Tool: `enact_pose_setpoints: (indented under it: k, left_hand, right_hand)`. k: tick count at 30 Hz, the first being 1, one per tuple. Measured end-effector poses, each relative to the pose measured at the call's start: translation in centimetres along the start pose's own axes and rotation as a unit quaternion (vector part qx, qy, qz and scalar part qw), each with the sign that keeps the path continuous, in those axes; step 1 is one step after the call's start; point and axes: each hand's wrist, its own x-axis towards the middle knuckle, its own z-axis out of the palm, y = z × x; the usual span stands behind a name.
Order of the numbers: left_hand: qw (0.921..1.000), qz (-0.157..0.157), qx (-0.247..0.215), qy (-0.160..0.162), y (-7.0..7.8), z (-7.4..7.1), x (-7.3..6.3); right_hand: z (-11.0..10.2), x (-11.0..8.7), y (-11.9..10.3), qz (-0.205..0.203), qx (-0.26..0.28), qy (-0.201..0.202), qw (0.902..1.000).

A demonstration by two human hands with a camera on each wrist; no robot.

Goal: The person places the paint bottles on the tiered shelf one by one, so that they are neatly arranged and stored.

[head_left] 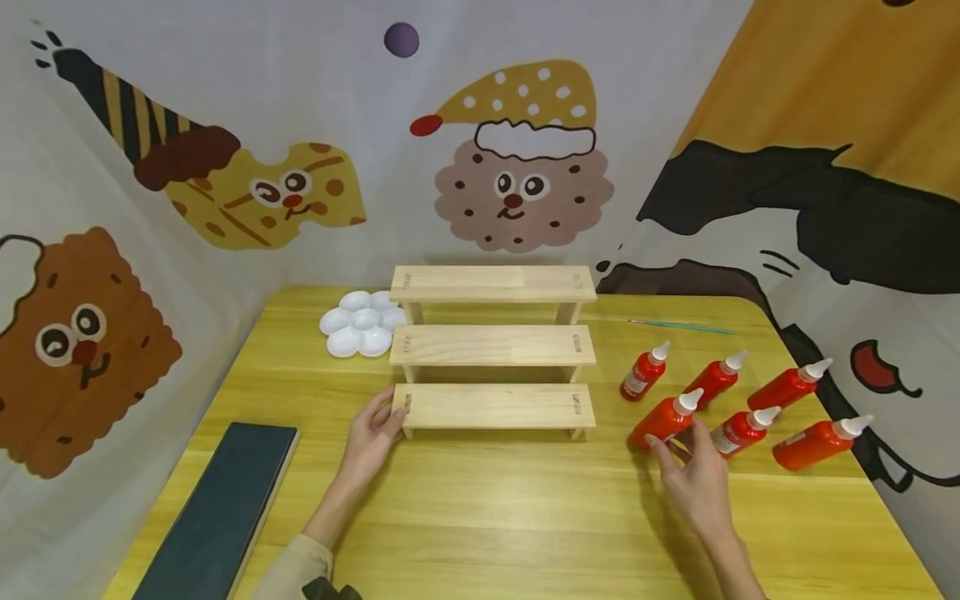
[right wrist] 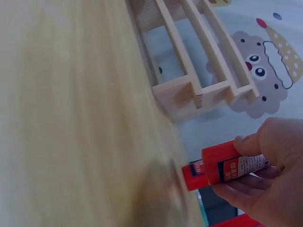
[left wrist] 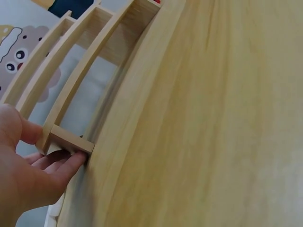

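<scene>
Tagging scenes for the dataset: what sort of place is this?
Probably a staged craft or painting setup, not a real workshop: cartoon cookie backdrops wall in a yellow table with a white palette, a thin brush and red paint bottles beside a wooden stepped shelf.

Three-tier wooden step shelf (head_left: 492, 350) stands mid-table (head_left: 480, 517), lowest step nearest the person, highest at the back against the wall. Paint palette (head_left: 360, 323) lies just left of the shelf, beside the upper two steps. Flat board (head_left: 221, 508) lies at the table's front left corner. Paintbrush (head_left: 682, 326) lies right of the shelf, toward the back edge. Six paint bottles (head_left: 750, 396) lie right of the shelf, in front of the paintbrush. Left hand (head_left: 372, 437) touches the left end of the lowest step. Right hand (head_left: 693, 479) grips the bottle (head_left: 666, 419) nearest the shelf in the front row.
</scene>
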Motion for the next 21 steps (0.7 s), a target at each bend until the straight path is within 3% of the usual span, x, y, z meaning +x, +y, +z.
enact_pose_setpoints:
  k: [6, 13, 21]
  left_hand:
    - [0.9998, 0.01, 0.015, 0.01, -0.1, 0.1, -0.1]
    - [0.9995, 0.017, 0.023, 0.011, -0.3, 0.0, 0.1]
    - [0.9989, 0.021, 0.04, 0.011, -0.4, 0.1, 0.1]
  right_hand:
    - [-0.6, 0.7, -1.2, -0.048, 0.016, 0.018, 0.9986]
    - [-1.1, 1.8, -2.9, -0.069, 0.015, 0.03, 0.997]
    - [-1.5, 3.3, -5.4, -0.127, 0.057, 0.038, 0.9896]
